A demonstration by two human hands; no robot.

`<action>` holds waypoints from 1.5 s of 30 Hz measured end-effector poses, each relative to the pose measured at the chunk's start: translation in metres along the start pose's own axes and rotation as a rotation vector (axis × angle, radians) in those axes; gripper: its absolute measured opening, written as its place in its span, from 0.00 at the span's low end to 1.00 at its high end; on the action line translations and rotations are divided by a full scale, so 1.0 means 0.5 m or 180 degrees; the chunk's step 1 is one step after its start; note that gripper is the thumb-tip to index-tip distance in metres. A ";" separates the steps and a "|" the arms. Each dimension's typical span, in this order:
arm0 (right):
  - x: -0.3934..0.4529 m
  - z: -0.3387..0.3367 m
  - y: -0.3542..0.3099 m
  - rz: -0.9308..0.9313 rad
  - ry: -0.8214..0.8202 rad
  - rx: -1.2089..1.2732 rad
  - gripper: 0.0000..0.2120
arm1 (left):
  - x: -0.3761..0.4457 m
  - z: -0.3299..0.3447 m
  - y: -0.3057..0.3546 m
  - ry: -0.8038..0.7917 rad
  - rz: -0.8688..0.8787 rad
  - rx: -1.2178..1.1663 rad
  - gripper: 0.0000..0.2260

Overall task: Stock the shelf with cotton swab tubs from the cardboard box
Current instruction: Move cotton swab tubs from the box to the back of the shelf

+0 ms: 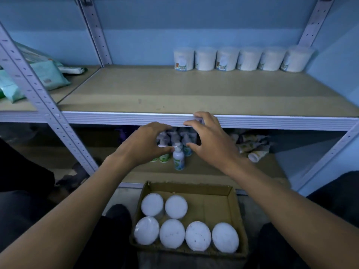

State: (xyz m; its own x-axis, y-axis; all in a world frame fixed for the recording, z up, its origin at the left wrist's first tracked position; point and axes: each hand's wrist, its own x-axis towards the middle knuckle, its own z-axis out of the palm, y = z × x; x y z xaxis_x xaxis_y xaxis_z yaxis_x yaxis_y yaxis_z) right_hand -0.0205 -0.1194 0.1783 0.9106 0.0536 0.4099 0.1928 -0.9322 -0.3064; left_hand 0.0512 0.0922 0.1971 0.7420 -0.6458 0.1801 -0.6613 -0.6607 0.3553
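Observation:
Several cotton swab tubs (244, 58) stand in a row at the back right of the brown shelf board (155, 90). Below, on the floor, a cardboard box (217, 199) holds several more tubs (172, 232) seen from above as white round lids. My left hand (144, 144) and my right hand (209, 140) hover side by side in front of the shelf's white front edge, above the box. Both hands hold nothing, with fingers spread and loosely bent. The right hand's fingertips reach up to the shelf edge.
Pump bottles (178, 157) and small tubes (252, 147) sit on the lower shelf behind my hands. Green wipe packs (46, 76) lie on the neighbouring shelf at left. Perforated metal uprights (44, 105) frame the bay. The box's right half has bare cardboard.

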 end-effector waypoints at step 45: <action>-0.209 0.533 0.029 0.1385 -0.2620 0.0403 0.39 | -0.140 0.489 -0.255 -0.1884 -0.1676 -0.0161 0.42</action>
State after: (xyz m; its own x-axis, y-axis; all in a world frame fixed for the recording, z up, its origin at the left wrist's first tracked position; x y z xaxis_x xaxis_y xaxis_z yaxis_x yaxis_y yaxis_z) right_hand -0.0155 -0.0432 -0.0979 0.8749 -0.0090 -0.4843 -0.2309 -0.8866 -0.4008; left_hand 0.0565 0.1281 -0.0850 0.7644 -0.3587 -0.5357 -0.2233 -0.9268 0.3020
